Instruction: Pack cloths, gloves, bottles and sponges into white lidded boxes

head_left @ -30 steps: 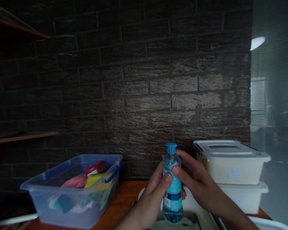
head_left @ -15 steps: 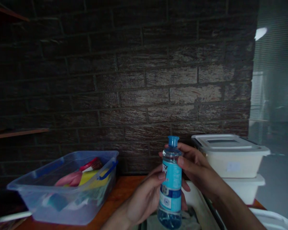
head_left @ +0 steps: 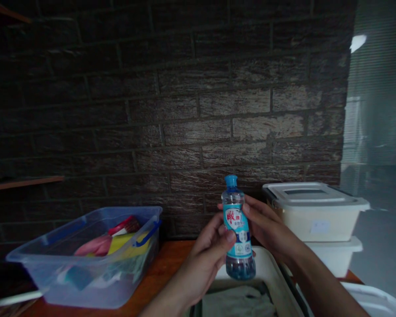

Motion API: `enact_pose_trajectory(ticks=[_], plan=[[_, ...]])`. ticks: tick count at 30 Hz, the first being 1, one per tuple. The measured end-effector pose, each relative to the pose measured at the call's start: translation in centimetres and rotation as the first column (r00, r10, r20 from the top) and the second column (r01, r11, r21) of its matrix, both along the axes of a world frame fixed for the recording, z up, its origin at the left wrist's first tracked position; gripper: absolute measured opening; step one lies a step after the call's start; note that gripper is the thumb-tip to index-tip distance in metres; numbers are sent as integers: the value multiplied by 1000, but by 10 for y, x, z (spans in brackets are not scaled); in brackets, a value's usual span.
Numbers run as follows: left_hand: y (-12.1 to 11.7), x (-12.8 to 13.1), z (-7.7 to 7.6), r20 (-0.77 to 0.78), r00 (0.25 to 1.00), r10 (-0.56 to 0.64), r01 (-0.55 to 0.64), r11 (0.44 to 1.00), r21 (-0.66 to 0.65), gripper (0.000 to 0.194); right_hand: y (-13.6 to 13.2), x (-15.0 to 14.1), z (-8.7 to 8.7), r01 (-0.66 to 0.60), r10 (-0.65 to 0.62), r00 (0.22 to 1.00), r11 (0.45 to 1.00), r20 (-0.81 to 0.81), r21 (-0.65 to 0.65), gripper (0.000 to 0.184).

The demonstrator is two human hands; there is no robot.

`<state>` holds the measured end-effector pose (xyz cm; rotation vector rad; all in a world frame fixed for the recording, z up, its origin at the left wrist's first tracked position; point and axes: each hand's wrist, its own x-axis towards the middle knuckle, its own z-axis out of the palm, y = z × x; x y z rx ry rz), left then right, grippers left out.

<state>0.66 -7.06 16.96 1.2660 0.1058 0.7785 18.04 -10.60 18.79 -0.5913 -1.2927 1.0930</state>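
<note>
A clear bottle of dish soap (head_left: pixel 238 233) with a blue cap and a light-blue label is held up between both hands, leaning slightly left at the top. My left hand (head_left: pixel 211 246) wraps its lower left side, thumb across the label. On the upper right side, my right hand (head_left: pixel 260 215) grips it, with the thumb near the shoulder and the other fingers behind. The label's red lettering faces me. Below the bottle is an open off-white bin (head_left: pixel 270 264) with folded grey cloth (head_left: pixel 237 301) inside.
To the left stands a clear plastic bin (head_left: pixel 86 281) holding pink, red and yellow items. Two lidded white boxes (head_left: pixel 320 220) are stacked at right, with a white lid (head_left: pixel 376 299) in front. A dark brick wall (head_left: pixel 185 110) rises behind the wooden table (head_left: pixel 161 264).
The bottle has risen a little and turned, so the red lettering on its label now faces me. Both hands remain on it, and the grey cloth below shows more.
</note>
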Motion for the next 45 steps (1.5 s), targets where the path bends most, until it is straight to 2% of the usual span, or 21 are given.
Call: enact_pose_trajectory(ticks=[3, 8, 12, 15, 18, 24, 31, 45], plan=[[3, 1, 2, -52, 995, 80, -75, 994, 77, 42, 3, 1, -4, 4, -4, 1000, 1000, -8, 30, 35], [9, 0, 0, -117, 991, 65, -49, 991, 127, 55, 2, 2, -1, -22, 23, 1000, 999, -8, 37, 35], [11, -2, 1, -82, 997, -17, 31, 984, 174, 66, 2, 2, 2, 20, -18, 997, 999, -79, 35, 34], [11, -3, 4, -117, 988, -98, 120, 972, 202, 73, 2, 2, 4, 30, -29, 996, 999, -86, 12, 37], [10, -3, 6, -156, 981, -114, 145, 968, 205, 79, 3, 2, 4, 45, -44, 995, 999, -89, 1, 37], [11, -1, 2, -154, 983, -100, 131, 969, 208, 77, 9, 5, -1, 49, -46, 988, 999, -147, 19, 37], [7, 2, 3, -108, 988, -111, 133, 965, 225, 76, 2, 5, 3, 69, -69, 990, 998, -121, -7, 39], [8, -3, 2, -212, 967, -139, 183, 961, 206, 77, 3, 10, 0, 101, -100, 994, 994, -31, 32, 40]])
